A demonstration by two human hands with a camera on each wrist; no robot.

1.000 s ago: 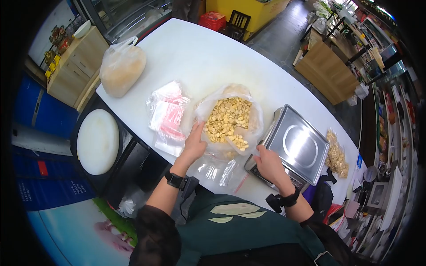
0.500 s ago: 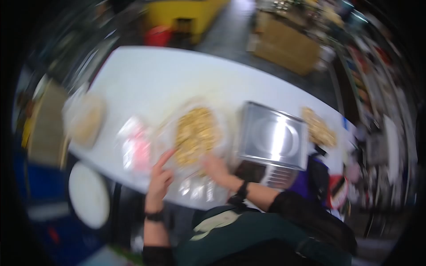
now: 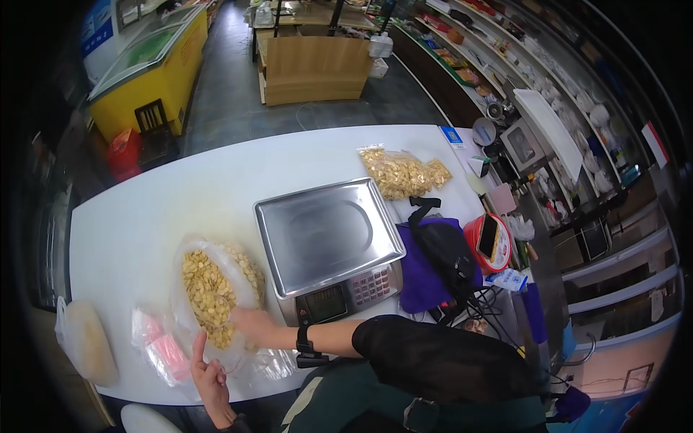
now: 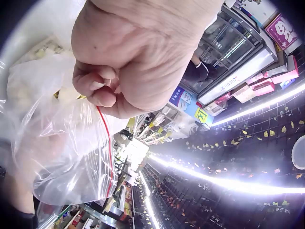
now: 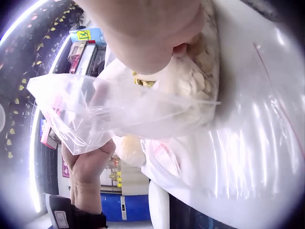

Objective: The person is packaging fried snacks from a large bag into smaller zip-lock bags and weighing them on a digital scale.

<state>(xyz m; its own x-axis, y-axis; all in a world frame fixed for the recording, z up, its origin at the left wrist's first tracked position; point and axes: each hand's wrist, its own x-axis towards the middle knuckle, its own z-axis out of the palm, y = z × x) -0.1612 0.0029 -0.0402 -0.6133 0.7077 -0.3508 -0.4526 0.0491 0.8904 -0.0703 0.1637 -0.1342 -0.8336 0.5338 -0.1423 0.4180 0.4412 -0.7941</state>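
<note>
Apparently bagging is under way: the left hand, fingers curled, pinches a clear zip bag; at that hand's twelve o'clock, yellow slices lie in an open plastic sack. Whether the right hand grips anything, I cannot tell. Next likely calls for a wide bag mouth.

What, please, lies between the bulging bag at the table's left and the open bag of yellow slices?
A pile of clear plastic bags with pink bands lies there, as the head view shows.
</note>
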